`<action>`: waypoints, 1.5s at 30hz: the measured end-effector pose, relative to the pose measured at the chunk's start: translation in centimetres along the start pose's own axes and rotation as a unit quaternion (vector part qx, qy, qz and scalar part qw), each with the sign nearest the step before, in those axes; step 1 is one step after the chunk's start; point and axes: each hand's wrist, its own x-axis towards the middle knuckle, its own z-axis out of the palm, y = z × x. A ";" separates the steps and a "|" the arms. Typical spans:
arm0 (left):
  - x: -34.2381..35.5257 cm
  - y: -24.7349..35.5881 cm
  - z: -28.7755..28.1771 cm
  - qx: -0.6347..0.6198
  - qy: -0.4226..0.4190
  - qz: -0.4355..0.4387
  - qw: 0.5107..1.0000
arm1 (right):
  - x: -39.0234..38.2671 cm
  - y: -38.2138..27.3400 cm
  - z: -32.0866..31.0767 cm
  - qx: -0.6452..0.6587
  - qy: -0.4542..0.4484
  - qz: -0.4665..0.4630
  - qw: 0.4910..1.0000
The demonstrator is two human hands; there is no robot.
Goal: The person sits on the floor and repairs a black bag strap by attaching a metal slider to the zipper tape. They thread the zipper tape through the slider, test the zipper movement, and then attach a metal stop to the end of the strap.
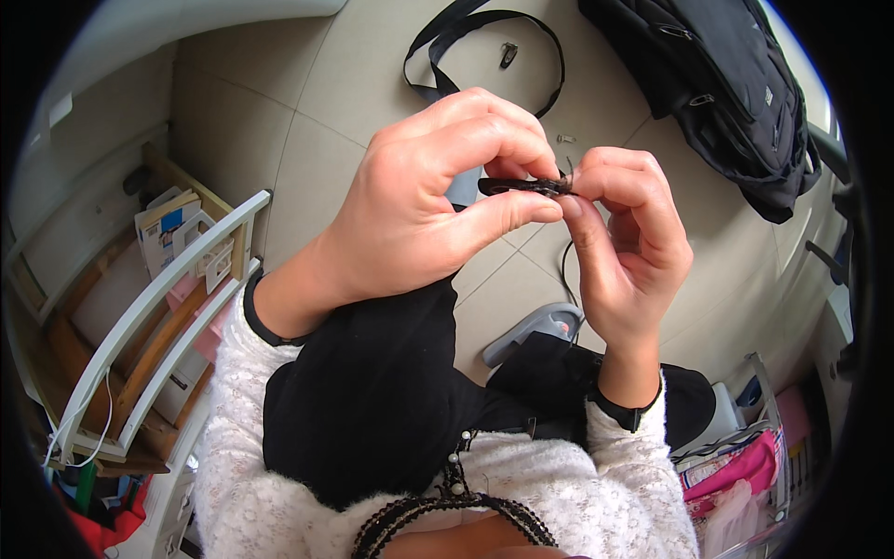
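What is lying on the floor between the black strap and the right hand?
In the head view, one small silvery piece lies between the black strap and the right hand; it is too small to identify.

The left forearm point(244, 396) and right forearm point(641, 438) are extended forward, and the hands are held close together, thumb tips side by side. In the left hand point(419, 186), the thumb is stretched nearly straight beneath an arched index finger in a pinch; the rear fingers are partly hidden and seem to be bent. The right hand point(638, 224) is pinched likewise, its remaining fingers curled inward.
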 end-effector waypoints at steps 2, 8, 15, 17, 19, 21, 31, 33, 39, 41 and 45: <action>0.2 -0.4 0.2 -0.011 0.020 0.020 1.000 | 0.0 -0.4 0.0 0.031 -0.006 0.034 0.999; -0.1 0.0 -0.3 0.007 -0.017 0.026 0.999 | -0.6 -0.3 -0.1 0.197 -0.015 0.126 0.972; 0.2 0.5 -0.2 0.122 0.007 0.125 0.985 | -1.8 0.8 1.8 0.427 0.049 0.182 0.884; 0.1 0.6 -0.1 0.146 0.015 0.156 0.977 | -2.0 0.8 2.3 0.465 0.063 0.190 0.862; 0.1 0.5 0.0 0.166 0.020 0.167 0.972 | -2.0 0.5 2.4 0.474 0.070 0.202 0.854; 0.0 0.3 0.0 0.164 0.028 0.162 0.973 | -1.8 0.1 2.2 0.454 0.070 0.217 0.861; -0.1 -0.9 -1.2 -0.367 -0.016 -0.273 0.889 | 0.6 -0.9 0.0 0.132 -0.027 0.190 0.973; -0.1 -1.4 -1.1 -0.376 -0.020 -0.301 0.876 | 0.5 -1.1 0.5 0.147 -0.014 0.220 0.964; -0.3 -2.2 -0.9 -0.471 -0.013 -0.320 0.822 | 0.3 -1.7 0.8 0.156 -0.023 0.298 0.941; -0.3 -2.2 -0.9 -0.493 -0.012 -0.329 0.805 | 0.2 -1.7 1.0 0.176 -0.020 0.289 0.941; -0.4 -2.5 -0.8 -0.496 -0.013 -0.353 0.793 | 0.3 -1.7 1.0 0.200 -0.028 0.298 0.933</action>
